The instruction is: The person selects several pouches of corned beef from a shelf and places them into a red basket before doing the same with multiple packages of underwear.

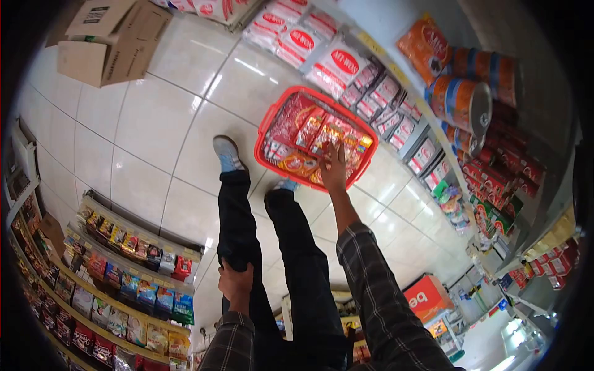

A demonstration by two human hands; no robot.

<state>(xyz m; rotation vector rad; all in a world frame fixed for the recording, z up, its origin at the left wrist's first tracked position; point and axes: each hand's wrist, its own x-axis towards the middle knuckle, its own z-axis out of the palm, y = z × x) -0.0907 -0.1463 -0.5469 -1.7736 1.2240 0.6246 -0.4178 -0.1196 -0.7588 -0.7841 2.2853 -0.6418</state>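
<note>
Over the basket: right hand (335, 168) reaches down into the red basket (267, 123), fingers spread loosely, palm down on the packets; no closed grip visible on any one packet.
Right arm: stretched out straight, checked sleeve (377, 278) pushed up to the forearm.
Left hand (236, 282): curled against the left thigh, resting on the dark trousers (244, 229); whether it holds anything, cannot tell.
Basket position: on the tiled floor (142, 117), just ahead of the person's feet, beside the lowest shelf of the rack to the right.
Basket contents: red, orange and yellow snack packets (309, 127), lying flat and overlapping, filling the basket.
Feet: one grey-blue shoe (227, 153) set left of the basket; the other foot mostly hidden behind the basket rim.
Right rack: rows of red-and-white packs (344, 62) low down, orange tins (461, 102) higher up.
Left rack: shelves of small mixed packets (133, 272), well apart from the basket.
Far floor: cardboard box (108, 37), closed, near the top-left corner.
</note>
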